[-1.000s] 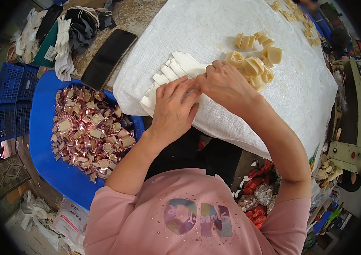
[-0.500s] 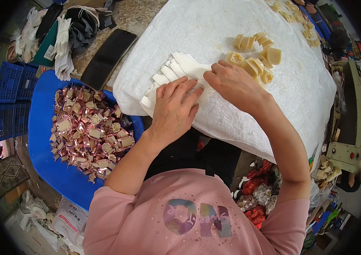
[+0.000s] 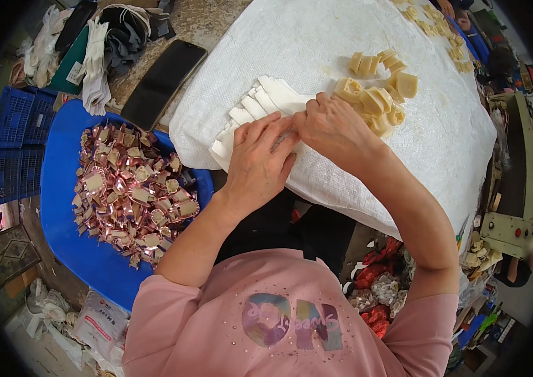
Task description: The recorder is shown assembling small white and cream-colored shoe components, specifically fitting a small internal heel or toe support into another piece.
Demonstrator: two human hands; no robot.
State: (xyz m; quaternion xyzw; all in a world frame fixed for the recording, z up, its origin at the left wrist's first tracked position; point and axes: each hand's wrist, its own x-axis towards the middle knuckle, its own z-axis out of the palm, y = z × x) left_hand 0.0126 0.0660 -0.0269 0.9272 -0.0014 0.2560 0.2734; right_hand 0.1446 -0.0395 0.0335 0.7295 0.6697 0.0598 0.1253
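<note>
A row of overlapping white strips (image 3: 251, 110) lies on a white woven sheet (image 3: 430, 151) in front of me. My left hand (image 3: 257, 151) rests on their near end, its fingers extended and slightly spread. Close against those fingertips is my right hand (image 3: 332, 129), curled with thumb and fingers pressed together at the strips' right end. Whatever it pinches is hidden by the fingers. Just beyond my right hand stands a loose cluster of cream-coloured, curved pieces (image 3: 376, 100), some nested together.
At left, a blue tub (image 3: 59, 188) holds a heap of shiny pink-and-cream pieces (image 3: 134, 195). A black phone (image 3: 163, 85) lies beside the sheet. More cream pieces (image 3: 436, 25) are at the far right, near another person's hand (image 3: 446, 7). A pale green machine (image 3: 511, 232) stands right.
My right hand has shifted slightly left, now meeting my left fingertips. My left hand stays in place on the strips. Another person's hand has appeared at the far right.
</note>
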